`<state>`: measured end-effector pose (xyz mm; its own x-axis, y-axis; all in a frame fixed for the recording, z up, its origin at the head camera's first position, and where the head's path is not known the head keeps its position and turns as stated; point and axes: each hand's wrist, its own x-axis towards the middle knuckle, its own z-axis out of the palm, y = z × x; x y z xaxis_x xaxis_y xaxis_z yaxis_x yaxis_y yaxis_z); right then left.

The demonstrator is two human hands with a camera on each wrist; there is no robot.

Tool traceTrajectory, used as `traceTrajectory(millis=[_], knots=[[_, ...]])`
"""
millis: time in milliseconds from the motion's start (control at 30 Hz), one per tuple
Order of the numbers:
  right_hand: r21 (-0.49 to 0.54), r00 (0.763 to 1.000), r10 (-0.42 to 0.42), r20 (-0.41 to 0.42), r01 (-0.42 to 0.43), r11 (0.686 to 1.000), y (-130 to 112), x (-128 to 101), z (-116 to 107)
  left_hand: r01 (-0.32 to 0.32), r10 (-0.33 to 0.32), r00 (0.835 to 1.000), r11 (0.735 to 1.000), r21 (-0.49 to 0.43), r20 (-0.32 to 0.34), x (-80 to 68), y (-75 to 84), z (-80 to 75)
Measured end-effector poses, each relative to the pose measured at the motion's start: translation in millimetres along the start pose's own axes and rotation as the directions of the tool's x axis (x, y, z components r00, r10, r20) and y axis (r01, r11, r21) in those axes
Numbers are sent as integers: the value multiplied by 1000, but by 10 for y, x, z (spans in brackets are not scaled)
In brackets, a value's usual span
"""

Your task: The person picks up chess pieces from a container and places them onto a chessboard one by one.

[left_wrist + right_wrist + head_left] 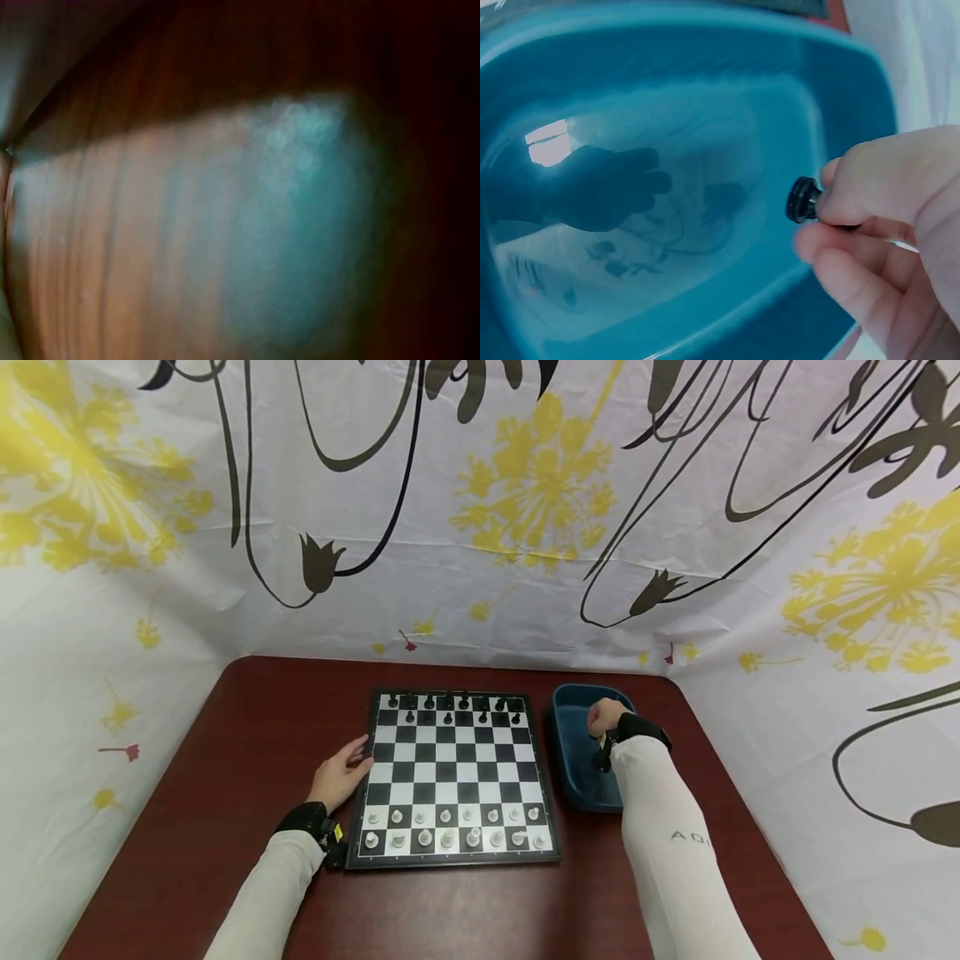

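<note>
Between thumb and fingers, my right hand [900, 217] pinches a black chess piece [804, 200], its round base showing, above the blue plastic basin [660, 45]. In the head view that hand is over the far part of the basin, and the piece is hidden. My left hand [340, 774] rests at the left edge of the chessboard [453, 861], fingers relaxed and touching its frame. White chess pieces [447, 838] fill the two near rows. Black chess pieces [447, 719] stand in the two far rows, with gaps in the nearer of these.
The board lies on a dark red-brown table [435, 910], with the basin just to its right. A white cloth with yellow and grey plant prints [420, 527] hangs behind and along both sides. The left wrist view is blurred, showing mostly the tabletop.
</note>
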<state>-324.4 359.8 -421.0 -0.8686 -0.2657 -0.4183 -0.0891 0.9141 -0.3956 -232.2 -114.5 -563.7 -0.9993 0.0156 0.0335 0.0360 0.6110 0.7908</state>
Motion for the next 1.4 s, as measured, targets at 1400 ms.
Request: traceTrajectory(millis=[1400], knots=[[-205, 963, -269, -15, 260, 944, -2413, 996, 572, 6, -8, 999, 999, -50, -35, 42, -7, -23]])
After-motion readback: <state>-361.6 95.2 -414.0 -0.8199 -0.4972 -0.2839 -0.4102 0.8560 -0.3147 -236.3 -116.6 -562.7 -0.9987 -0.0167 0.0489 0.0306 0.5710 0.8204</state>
